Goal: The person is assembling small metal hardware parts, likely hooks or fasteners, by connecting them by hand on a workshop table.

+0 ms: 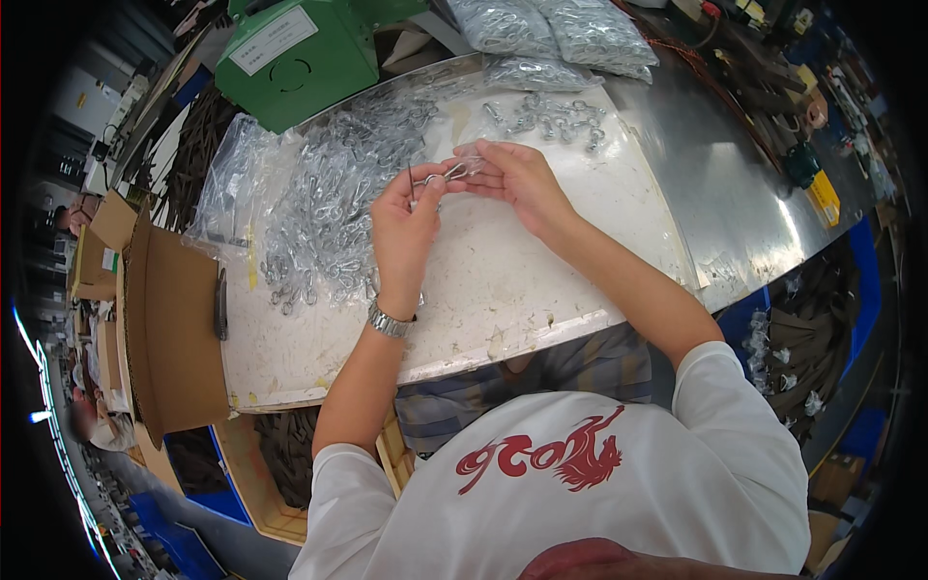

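Note:
Above the white worktop (483, 290), my two hands meet around a small shiny metal hook-like piece (454, 172). My left hand (406, 217) pinches its near end between thumb and fingers, and a thin dark rod sticks up beside the index finger. My right hand (517, 179) closes on the other end, where something clear like plastic film shows; its exact shape is too small to tell. Left of my hands spreads a large pile of similar metal hooks (324, 208), partly on clear plastic. A smaller scatter of metal pieces (551, 121) lies beyond my right hand.
A green machine housing (300, 63) stands at the back left. Filled clear bags of metal parts (561, 43) are stacked at the far edge. An open cardboard box (174, 329) flanks the worktop on the left. Bare metal tabletop (725, 184) extends right, with a blue bin (865, 280) below.

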